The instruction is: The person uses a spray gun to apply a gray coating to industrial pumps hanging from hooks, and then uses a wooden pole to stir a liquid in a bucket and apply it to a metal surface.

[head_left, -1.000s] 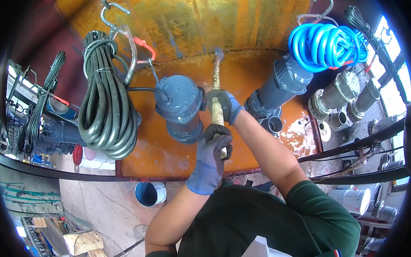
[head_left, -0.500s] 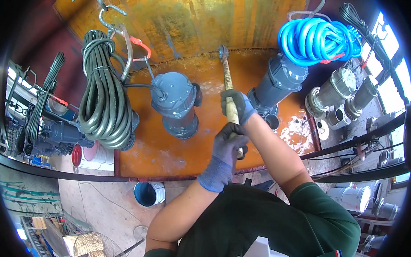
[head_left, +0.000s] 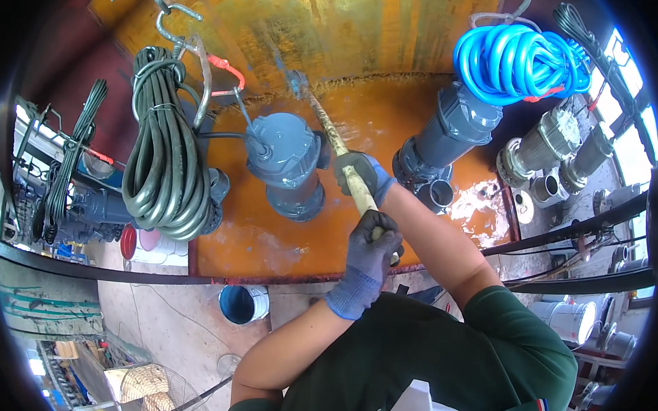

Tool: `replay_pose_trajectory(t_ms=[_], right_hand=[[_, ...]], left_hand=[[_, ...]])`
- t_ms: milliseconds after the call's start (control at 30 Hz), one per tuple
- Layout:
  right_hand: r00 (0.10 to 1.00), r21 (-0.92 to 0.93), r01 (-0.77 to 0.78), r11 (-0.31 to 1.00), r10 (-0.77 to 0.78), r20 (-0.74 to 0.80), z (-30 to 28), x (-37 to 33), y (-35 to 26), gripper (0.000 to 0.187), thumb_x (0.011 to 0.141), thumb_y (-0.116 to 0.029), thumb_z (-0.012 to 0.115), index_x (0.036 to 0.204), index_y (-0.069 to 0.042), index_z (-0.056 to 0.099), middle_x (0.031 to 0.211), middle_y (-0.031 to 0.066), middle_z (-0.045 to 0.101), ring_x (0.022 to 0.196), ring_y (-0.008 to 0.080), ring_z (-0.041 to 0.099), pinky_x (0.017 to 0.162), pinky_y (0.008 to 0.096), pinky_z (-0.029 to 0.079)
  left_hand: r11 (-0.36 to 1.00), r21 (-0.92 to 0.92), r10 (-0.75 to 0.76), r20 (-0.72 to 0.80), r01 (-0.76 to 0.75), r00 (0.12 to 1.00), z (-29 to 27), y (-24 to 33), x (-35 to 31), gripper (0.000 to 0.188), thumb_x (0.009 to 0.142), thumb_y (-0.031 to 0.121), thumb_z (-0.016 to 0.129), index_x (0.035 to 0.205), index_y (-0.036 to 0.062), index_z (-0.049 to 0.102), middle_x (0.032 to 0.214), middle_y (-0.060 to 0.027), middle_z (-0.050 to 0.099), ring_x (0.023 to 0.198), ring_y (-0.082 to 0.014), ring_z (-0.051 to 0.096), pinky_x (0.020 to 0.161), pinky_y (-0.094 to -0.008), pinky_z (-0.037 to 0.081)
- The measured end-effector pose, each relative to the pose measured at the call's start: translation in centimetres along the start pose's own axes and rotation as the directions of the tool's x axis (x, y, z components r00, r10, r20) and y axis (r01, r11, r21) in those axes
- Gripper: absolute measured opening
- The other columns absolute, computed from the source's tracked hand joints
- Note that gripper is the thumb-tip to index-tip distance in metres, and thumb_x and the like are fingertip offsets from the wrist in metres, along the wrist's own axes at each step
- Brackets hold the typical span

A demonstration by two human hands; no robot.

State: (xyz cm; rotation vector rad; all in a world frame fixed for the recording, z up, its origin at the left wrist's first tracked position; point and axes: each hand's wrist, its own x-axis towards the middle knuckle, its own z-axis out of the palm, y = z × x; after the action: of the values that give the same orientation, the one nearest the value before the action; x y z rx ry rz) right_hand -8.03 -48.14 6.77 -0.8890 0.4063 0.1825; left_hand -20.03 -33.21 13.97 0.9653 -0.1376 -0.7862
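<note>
Both my gloved hands are closed around the pale wooden pole of a long-handled brush point(head_left: 324, 124). My left hand point(head_left: 371, 254) grips the near end; my right hand point(head_left: 359, 174) holds the pole further up. The brush's grey-blue smeared head lies at the far side, against the lower part of the stained yellow back panel point(head_left: 378, 33). Left of the pole hangs a grey-blue painted pump point(head_left: 284, 149), not touched by my hands. Another grey-blue pump point(head_left: 455, 126) stands to the right, partly behind a coil of bright blue hose or cable point(head_left: 511, 63).
A dark cable coil point(head_left: 161, 149) hangs at left beside metal hooks point(head_left: 203, 78). The orange-brown tray floor point(head_left: 269, 250) extends below the pumps. A paint bucket point(head_left: 249, 304) stands on the ground in front. Unpainted pump bodies point(head_left: 549, 141) sit at right. A fan point(head_left: 156, 388) is at lower left.
The brush head has swung left along the base of the back panel, so the pole now slants further left. My right hand has shifted slightly left and down; both still grip the pole.
</note>
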Motion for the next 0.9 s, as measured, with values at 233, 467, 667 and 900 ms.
replay_pose_trajectory(t_ms=[233, 467, 667, 900], right_hand=[[0.993, 0.09, 0.057, 0.994, -0.048, -0.106, -0.6, -0.4, -0.7, 0.014, 0.086, -0.018, 0.067, 0.085, -0.004, 0.064, 0.07, 0.0102, 0.061, 0.057, 0.0221, 0.059, 0.051, 0.036, 0.049], [0.964, 0.29, 0.23, 0.929, -0.176, -0.201, -7.5, 4.7, -1.8, 0.012, 0.085, -0.015, 0.066, 0.083, -0.006, 0.058, 0.064, 0.0126, 0.058, 0.054, 0.0271, 0.057, 0.05, 0.0401, 0.048], [0.982, 0.452, 0.19, 0.872, -0.163, -0.097, -9.3, 7.7, -4.5, 0.014, 0.087, -0.014, 0.062, 0.078, -0.006, 0.054, 0.061, 0.0093, 0.055, 0.047, 0.0239, 0.051, 0.043, 0.0381, 0.044], [0.869, 0.007, 0.478, 0.878, -0.471, -0.153, -9.4, 8.2, -5.1, 0.019, 0.086, -0.018, 0.064, 0.073, -0.004, 0.06, 0.064, 0.0115, 0.059, 0.056, 0.0248, 0.056, 0.052, 0.0382, 0.048]], left_hand=[[0.999, -0.03, -0.023, -0.003, 0.023, 1.0, -0.4, 1.3, 0.9, 0.013, 0.085, 0.004, 0.065, 0.093, 0.009, 0.056, 0.078, -0.0006, 0.052, 0.066, -0.012, 0.053, 0.059, -0.0252, 0.044], [0.982, 0.066, -0.182, 0.075, 0.177, 0.98, -2.8, 3.6, 7.2, 0.017, 0.082, 0.011, 0.069, 0.097, 0.0065, 0.063, 0.076, -0.0052, 0.061, 0.059, -0.0153, 0.056, 0.051, -0.0276, 0.04], [0.966, 0.142, -0.234, 0.138, 0.215, 0.962, -2.6, 5.3, 12.5, 0.013, 0.079, 0.008, 0.07, 0.091, 0.0074, 0.066, 0.071, -0.0037, 0.06, 0.055, -0.0146, 0.054, 0.047, -0.0274, 0.039], [0.94, 0.282, -0.225, 0.082, 0.194, 0.971, -2.2, 5.9, 13.6, 0.009, 0.08, 0.009, 0.071, 0.087, 0.011, 0.066, 0.07, -0.0012, 0.059, 0.056, -0.0125, 0.055, 0.046, -0.0256, 0.039]])
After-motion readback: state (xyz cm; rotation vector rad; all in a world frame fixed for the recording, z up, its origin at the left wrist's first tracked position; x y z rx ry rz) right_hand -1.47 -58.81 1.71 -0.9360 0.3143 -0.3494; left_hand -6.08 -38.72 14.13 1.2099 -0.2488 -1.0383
